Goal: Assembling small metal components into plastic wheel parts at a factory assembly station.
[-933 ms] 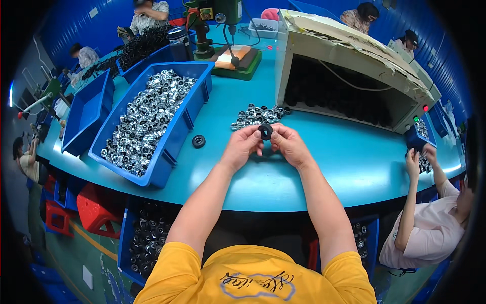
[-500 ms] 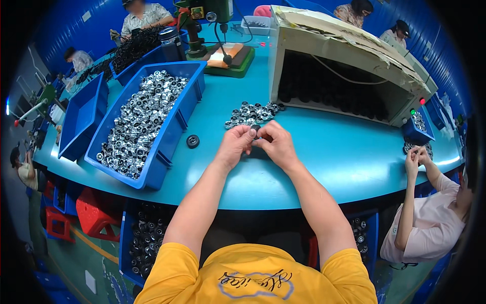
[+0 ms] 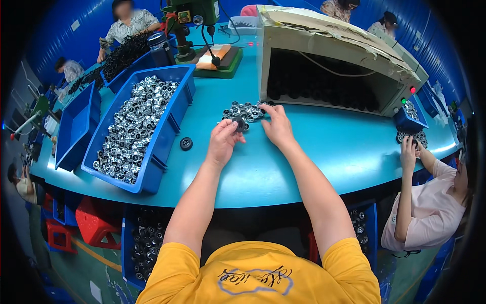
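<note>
My left hand (image 3: 223, 141) holds a small black round part (image 3: 238, 121) between thumb and fingers, just above the teal table (image 3: 314, 152). My right hand (image 3: 276, 124) reaches forward and its fingertips touch the edge of a small pile of shiny metal and black parts (image 3: 243, 111) lying on the table. Whether the right hand holds one of the parts cannot be made out. Both forearms come in from the lower edge, out of yellow sleeves.
A blue bin (image 3: 167, 129) full of metal parts stands at the left, with a lone black ring (image 3: 186, 143) beside it. A beige box-shaped machine (image 3: 334, 55) stands behind the pile. An empty blue bin (image 3: 76, 126) is far left. Another person's hand (image 3: 408, 152) works at the right.
The two hands, joined together over one part before, have come apart. The right hand has moved forward to the pile while the left keeps the black part.
</note>
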A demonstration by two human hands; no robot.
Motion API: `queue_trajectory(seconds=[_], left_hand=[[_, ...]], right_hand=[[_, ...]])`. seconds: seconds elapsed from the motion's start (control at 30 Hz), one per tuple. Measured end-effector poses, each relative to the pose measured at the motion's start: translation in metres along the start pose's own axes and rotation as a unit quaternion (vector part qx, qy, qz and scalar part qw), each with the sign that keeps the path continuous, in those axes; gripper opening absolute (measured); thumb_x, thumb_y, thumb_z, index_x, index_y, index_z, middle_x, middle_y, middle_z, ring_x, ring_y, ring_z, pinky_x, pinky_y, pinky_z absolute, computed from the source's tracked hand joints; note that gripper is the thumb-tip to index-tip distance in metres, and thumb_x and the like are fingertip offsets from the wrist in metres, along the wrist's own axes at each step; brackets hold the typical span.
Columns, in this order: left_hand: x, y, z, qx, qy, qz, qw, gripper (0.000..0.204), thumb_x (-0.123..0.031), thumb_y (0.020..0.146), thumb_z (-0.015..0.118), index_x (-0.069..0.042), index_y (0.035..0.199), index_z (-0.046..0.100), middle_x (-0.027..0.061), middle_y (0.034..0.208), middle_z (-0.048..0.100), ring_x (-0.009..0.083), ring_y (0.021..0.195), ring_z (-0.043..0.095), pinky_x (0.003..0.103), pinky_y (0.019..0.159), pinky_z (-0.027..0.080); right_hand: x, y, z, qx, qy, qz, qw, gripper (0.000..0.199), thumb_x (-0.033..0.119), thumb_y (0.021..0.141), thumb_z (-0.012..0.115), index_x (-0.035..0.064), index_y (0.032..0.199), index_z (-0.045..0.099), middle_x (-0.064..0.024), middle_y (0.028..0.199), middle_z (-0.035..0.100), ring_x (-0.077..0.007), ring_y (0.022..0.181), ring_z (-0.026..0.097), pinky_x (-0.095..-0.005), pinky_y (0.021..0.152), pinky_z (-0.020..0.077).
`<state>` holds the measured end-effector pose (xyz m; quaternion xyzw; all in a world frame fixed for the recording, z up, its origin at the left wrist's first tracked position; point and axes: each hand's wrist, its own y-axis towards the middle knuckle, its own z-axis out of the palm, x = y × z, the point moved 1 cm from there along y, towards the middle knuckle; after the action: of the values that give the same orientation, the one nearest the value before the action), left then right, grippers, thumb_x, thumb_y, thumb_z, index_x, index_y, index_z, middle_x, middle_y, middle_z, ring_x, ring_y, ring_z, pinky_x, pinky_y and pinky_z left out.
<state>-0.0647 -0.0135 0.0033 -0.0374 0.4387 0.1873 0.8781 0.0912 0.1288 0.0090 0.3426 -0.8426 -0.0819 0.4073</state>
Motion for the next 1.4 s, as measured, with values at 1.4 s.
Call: queue_trajectory(seconds=[1.4], left_hand=[[0.015,-0.009,0.016,0.075,0.137,0.069,0.985,0.036,-0.014,0.1,0.071,0.0,0.131,0.059,0.009,0.114,0.07,0.0161,0.101,0.068,0.031,0.085,0.06]], right_hand=[[0.041,-0.045,-0.001,0.031,0.393,0.059,0.917,0.025,0.008,0.087,0.08,0.0002,0.109,0.07,-0.0073,0.109,0.063,-0.0145,0.088,0.068,-0.0282,0.072,0.059]])
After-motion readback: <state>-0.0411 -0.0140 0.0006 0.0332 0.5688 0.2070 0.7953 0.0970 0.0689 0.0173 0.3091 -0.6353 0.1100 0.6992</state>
